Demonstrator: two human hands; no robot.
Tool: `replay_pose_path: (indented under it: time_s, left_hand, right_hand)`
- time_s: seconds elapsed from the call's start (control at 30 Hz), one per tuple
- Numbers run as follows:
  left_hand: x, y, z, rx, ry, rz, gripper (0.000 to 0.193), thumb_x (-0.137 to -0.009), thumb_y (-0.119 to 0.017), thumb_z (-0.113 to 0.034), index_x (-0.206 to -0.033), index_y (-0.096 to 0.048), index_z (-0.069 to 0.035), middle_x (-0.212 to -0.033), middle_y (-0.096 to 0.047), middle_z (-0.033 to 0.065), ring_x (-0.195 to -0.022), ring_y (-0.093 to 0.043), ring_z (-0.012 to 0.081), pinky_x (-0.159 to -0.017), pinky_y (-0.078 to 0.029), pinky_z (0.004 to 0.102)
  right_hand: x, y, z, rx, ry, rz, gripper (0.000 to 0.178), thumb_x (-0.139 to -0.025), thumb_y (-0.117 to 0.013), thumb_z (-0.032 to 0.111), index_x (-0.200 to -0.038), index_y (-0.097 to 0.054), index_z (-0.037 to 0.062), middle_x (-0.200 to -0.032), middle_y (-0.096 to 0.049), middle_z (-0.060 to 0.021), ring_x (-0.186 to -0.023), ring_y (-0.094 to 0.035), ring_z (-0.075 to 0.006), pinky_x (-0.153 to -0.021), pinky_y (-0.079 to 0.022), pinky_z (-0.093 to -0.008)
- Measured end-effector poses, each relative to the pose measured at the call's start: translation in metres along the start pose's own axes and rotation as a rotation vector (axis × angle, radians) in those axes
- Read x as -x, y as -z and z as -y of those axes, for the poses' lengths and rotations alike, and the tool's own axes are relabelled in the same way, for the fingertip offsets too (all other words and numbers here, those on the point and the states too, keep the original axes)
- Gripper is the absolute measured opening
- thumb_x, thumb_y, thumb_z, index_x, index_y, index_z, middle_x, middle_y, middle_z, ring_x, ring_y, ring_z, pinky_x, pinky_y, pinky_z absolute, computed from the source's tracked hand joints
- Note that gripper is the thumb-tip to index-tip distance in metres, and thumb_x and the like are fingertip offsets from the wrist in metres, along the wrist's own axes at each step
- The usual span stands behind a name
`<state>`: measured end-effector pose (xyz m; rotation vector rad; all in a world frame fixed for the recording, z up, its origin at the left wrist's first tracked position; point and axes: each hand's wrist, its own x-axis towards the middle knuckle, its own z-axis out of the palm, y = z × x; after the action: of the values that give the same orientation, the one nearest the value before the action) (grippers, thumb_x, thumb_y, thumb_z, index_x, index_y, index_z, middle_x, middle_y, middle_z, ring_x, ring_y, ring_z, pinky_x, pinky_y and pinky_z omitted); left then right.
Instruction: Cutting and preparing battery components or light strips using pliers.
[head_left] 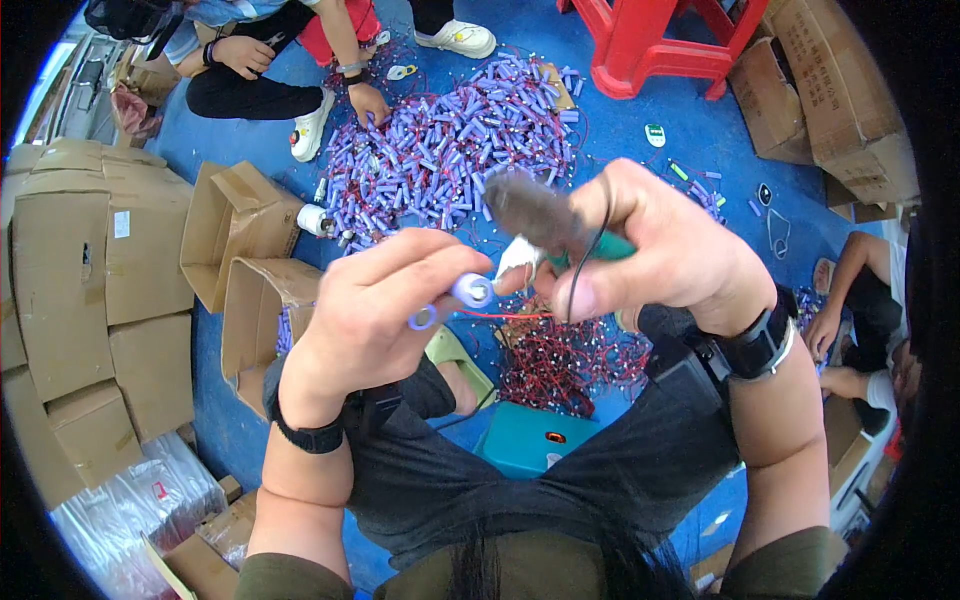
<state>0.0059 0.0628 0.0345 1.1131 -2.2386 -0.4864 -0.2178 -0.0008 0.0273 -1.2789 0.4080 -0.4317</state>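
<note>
My left hand (360,310) is closed around a purple cylindrical battery cell (472,290). A second purple round end (423,317) shows lower among its fingers. From the cells a red wire (500,316) runs across to the fingertips of my right hand (675,250). That hand grips pliers (540,212) with dark jaws and green handles, pointing up and left. A dark wire (590,255) loops over its thumb and fingers. White wrapping (520,262) shows on a finger beside the pliers. Whether the right fingers pinch the red wire is hidden.
A large heap of purple cells (440,150) lies on the blue floor, with another person's hand (368,103) at it. Red wires with white ends (570,365) lie below my hands, by a teal box (535,440). Open cartons (240,225) stand left; a red stool (650,50) stands beyond.
</note>
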Motion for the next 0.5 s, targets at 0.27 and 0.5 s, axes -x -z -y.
replay_pose_path:
  time_s: [0.27, 0.5]
  left_hand:
    - [0.004, -0.004, 0.015, 1.031, 0.617, -0.45, 0.031, -0.082, -0.063, -0.013, -0.108, -0.054, 0.002, -0.089, -0.062, 0.0075, -0.048, -0.041, 0.0023, -0.044, -0.032, 0.0172]
    - [0.003, -0.017, 0.017, 1.476, 0.754, -0.452, 0.022, -0.083, -0.064, -0.019, -0.097, -0.054, -0.005, -0.087, -0.062, 0.0037, -0.043, -0.035, 0.0028, -0.04, -0.027, 0.0189]
  right_hand:
    - [0.008, 0.022, -0.031, 1.528, 0.054, -0.378, 0.023, -0.07, -0.07, 0.017, -0.09, -0.064, 0.0076, -0.075, -0.057, -0.0059, -0.07, -0.057, -0.0218, -0.061, -0.044, -0.0308]
    - [-0.004, 0.013, -0.013, 1.372, 0.557, -0.917, 0.035, -0.06, -0.071, 0.005, -0.094, -0.062, 0.0081, -0.087, -0.056, -0.0089, -0.082, -0.054, -0.0279, -0.072, -0.043, -0.0349]
